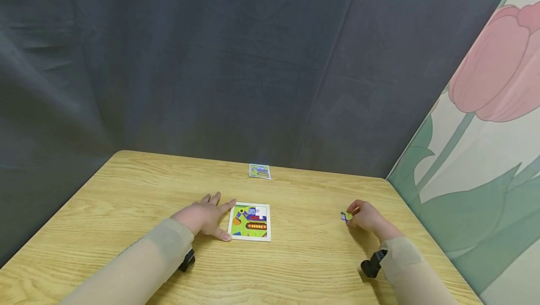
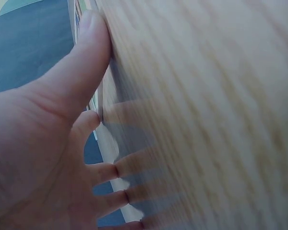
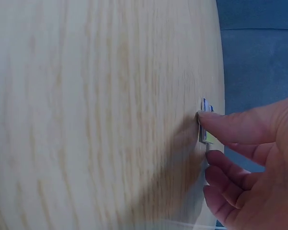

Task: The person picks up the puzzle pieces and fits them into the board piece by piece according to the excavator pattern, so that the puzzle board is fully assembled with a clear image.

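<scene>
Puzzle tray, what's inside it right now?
The tray holds a colourful picture of fitted pieces, with a pale gap near its top. The left hand rests against its left edge, hiding a little.

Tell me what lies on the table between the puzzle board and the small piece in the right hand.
Nothing: the head view shows bare wood between the puzzle board and the small piece pinched by the right hand.

The table [image 1: 126, 202] is pale yellow wood with fine brown grain. The puzzle board [image 1: 249, 221] has a white frame around a bright green picture — a blue and purple digger on a black track with orange wheels. The card [image 1: 259, 171] at the far edge repeats that green and blue. The small piece [image 1: 346, 216] is yellow-green and purple. Both sleeves [image 1: 139, 267] are beige — the backdrop [image 1: 211, 61] dark grey-blue, the side panel [image 1: 485, 131] cream with a pink tulip and green leaves.
</scene>
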Demonstrator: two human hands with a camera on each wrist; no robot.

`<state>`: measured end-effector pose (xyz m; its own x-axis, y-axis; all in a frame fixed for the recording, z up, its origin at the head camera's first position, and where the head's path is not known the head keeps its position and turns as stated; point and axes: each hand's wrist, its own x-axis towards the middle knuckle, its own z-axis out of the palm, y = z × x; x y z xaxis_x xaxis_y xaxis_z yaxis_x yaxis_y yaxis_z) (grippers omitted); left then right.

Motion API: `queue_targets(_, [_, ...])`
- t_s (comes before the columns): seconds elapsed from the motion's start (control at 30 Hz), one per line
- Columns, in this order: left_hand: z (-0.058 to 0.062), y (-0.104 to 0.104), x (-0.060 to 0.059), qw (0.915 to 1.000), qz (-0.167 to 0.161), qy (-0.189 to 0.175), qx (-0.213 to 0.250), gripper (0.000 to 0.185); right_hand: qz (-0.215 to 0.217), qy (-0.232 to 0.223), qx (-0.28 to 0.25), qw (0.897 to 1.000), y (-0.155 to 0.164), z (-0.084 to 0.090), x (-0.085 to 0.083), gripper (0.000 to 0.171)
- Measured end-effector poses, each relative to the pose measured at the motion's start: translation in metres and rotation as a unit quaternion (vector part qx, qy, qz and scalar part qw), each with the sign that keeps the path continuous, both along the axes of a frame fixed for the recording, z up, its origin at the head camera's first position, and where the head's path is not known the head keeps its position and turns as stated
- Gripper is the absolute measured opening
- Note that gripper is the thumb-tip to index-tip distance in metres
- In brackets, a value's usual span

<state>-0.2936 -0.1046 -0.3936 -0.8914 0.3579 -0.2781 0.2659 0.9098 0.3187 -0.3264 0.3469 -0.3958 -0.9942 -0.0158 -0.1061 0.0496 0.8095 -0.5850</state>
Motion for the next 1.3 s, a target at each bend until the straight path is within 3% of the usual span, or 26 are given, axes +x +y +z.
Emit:
queue_targets(0.17, [0.000, 0.000, 0.000, 1.0000, 0.002, -0.002, 0.004, 0.102, -0.002, 0.021, -0.014, 1.000, -0.003, -0.003, -0.002, 0.031])
queue_targets(0.57, [0.001, 0.000, 0.001, 1.0000, 0.003, 0.000, 0.009, 0.101, -0.010, 0.048, -0.089, 0.995, -0.033, -0.002, -0.006, 0.001])
queue_targets(0.77, [0.001, 0.000, 0.001, 0.9999, 0.004, -0.001, 0.011, 0.101, 0.007, 0.033, -0.141, 0.989, -0.064, -0.002, -0.008, 0.005])
queue_targets(1.3, [0.000, 0.000, 0.001, 0.9999, 0.009, -0.005, 0.004, 0.102, 0.047, 0.008, -0.203, 0.978, -0.141, 0.001, -0.012, 0.009])
